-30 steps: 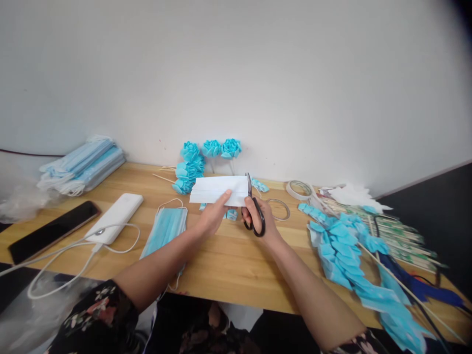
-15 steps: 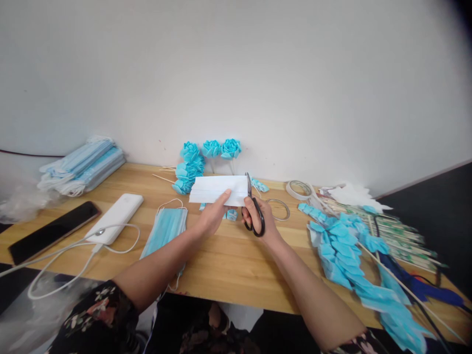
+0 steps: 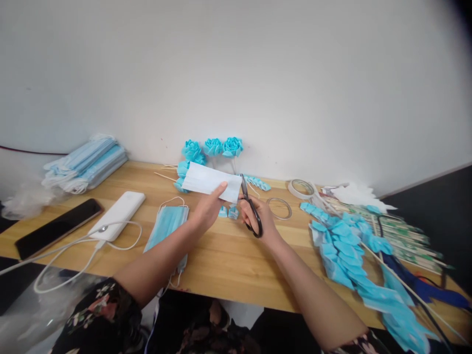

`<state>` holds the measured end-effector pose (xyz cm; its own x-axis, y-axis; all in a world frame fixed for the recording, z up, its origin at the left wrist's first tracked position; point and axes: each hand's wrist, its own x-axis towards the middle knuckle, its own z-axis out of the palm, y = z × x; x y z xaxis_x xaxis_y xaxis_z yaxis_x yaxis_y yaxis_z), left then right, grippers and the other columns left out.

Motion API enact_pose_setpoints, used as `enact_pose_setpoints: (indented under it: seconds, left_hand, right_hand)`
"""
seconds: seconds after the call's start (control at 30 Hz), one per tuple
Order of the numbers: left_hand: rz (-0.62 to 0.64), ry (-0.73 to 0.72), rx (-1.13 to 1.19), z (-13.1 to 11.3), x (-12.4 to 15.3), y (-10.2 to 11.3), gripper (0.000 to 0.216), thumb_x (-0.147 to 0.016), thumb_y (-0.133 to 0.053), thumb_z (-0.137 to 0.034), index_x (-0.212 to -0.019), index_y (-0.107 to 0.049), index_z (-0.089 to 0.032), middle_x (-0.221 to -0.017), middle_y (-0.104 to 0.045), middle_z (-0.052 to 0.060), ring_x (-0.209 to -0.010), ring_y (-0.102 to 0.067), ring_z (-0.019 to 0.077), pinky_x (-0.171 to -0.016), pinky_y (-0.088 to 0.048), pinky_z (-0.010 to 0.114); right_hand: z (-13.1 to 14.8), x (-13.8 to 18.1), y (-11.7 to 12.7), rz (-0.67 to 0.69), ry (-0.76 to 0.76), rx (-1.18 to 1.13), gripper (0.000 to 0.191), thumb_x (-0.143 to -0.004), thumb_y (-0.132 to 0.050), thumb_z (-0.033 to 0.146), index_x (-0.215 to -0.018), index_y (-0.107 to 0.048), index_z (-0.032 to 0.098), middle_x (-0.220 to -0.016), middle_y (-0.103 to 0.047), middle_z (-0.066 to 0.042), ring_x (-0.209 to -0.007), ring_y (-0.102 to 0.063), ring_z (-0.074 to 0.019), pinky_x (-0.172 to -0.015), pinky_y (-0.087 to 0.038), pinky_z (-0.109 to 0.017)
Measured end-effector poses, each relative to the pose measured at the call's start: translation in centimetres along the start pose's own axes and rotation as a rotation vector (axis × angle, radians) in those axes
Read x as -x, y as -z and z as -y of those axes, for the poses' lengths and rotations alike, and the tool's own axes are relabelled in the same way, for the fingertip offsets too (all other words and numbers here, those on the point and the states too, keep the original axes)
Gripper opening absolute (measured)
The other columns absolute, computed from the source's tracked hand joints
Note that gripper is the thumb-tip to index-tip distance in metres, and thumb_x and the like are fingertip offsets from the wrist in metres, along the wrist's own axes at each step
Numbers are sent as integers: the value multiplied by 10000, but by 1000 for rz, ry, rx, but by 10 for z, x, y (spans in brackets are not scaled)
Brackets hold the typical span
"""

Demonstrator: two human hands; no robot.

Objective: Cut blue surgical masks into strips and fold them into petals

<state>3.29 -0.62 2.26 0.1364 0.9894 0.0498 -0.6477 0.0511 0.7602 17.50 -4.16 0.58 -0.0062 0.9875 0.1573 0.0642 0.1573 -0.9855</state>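
Over the middle of the table, my left hand (image 3: 211,206) pinches a pale face mask (image 3: 206,180), its whitish side up and no ear loops showing on it. Black-handled scissors (image 3: 253,211) are in my right hand (image 3: 263,219), their blades along the mask's right edge. Whether the blades are cutting at this instant is hard to see. A blue face mask (image 3: 167,223) with ear loops lies under my left forearm. Small blue cut pieces (image 3: 232,212) rest on the table just below the held mask.
Blue mask-fabric flowers (image 3: 213,146) on sticks stand by the wall. A mask stack (image 3: 86,164), a phone (image 3: 59,227) and a white power bank (image 3: 118,216) with cable are left. Tape rolls (image 3: 300,189), folded blue strips (image 3: 342,250) and a blue glue-gun-like tool (image 3: 431,290) are right.
The held mask has tilted, its left end rising and its right end dropping slightly. The scissors have shifted a little left, blades now angled along the mask's right edge.
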Motion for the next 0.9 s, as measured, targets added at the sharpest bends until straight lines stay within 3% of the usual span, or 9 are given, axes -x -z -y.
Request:
enact_pose_setpoints:
  seconds: [0.23,0.47,0.9]
  left_hand:
    - [-7,-10,-9,-5,-6,9,688,-697,-792,-219,-1335,-535,-227,-1117,-688,51,-1070,-626,206,-982,-456,362]
    - [-14,-97,-43,-16,-15,16,662,-684,-815,-233,-1296,-563,-202,-1057,-712,47,-1037,-647,217,-987,-455,358]
    - [-119,-127,-53,-33,-22,18,546,-642,-838,-265,-1144,-659,-148,-1047,-736,73,-1143,-618,273,-1049,-435,404]
  right_hand:
    - [-1,1,-2,45,-26,67,406,-789,-639,532,-994,-682,184,-498,-481,60,-417,-453,-106,-460,-417,-247]
    - [13,0,2,207,-49,75,450,-799,-597,560,-1010,-673,171,-577,-517,38,-451,-441,-87,-446,-344,-221]
    - [9,0,2,319,-104,143,438,-796,-616,515,-1029,-691,152,-577,-528,30,-460,-430,-80,-439,-319,-206]
